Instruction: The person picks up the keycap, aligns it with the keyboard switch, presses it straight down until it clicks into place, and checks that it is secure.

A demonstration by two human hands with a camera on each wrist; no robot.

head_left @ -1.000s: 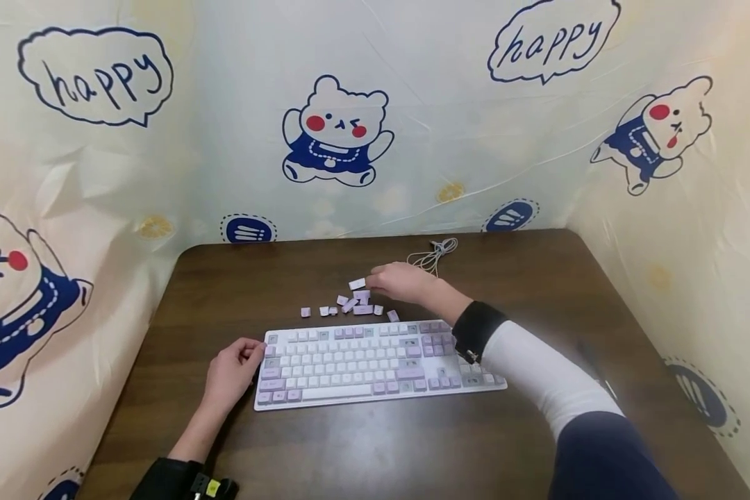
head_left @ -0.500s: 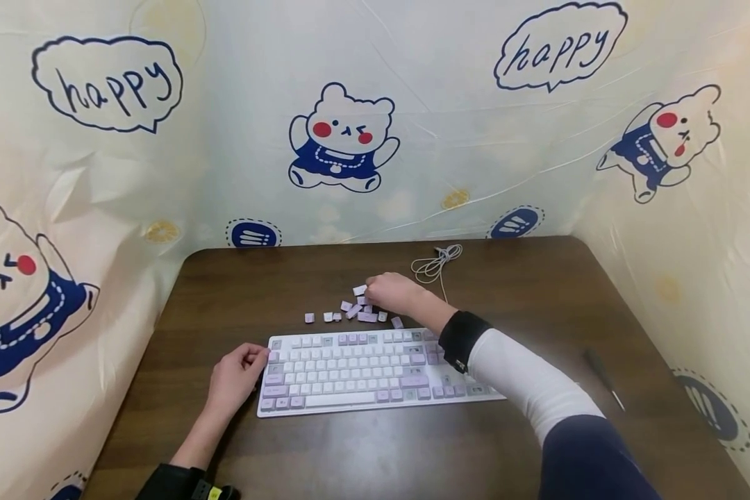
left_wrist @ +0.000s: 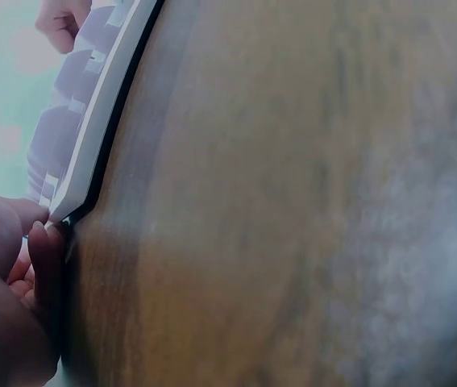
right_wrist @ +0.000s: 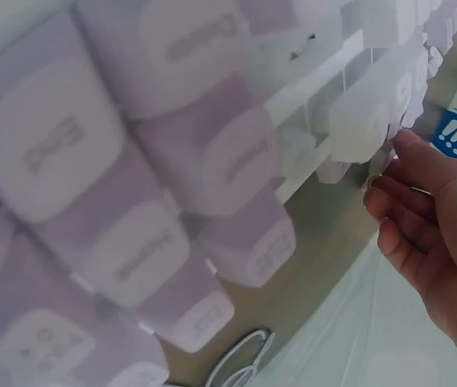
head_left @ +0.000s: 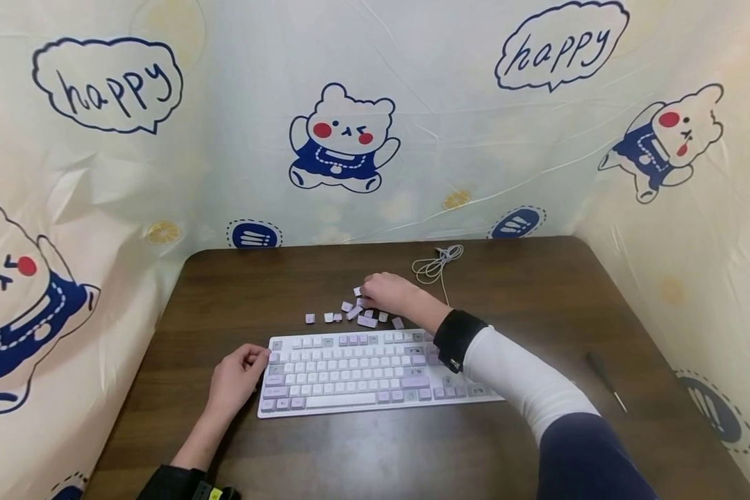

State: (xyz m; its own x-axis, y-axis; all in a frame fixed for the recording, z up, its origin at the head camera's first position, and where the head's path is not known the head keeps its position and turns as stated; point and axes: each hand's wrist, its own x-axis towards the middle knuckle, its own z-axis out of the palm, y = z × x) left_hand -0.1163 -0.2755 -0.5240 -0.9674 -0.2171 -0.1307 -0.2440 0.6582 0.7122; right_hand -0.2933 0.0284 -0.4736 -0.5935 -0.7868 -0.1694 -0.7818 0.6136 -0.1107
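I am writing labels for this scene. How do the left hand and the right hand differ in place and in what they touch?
The left hand rests at the keyboard's left end; the right hand reaches beyond it, among loose keycaps. The left forearm is bare; the right wears a white sleeve. Both have curled fingers.

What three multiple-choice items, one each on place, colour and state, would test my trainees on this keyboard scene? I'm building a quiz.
1. Where do the loose keycaps lie?
A. behind the keyboard
B. in front of it
C. on the cable

2. What colours is the keyboard?
A. black and red
B. white and purple
C. green and grey

3. What is the left hand doing?
A. lifting the screwdriver
B. lying flat on the keys
C. touching the keyboard's left end

Answers: 1 A, the caps sit on the table past its far edge, where the right hand reaches. 2 B, as the head view shows. 3 C, its fingers meet that corner.
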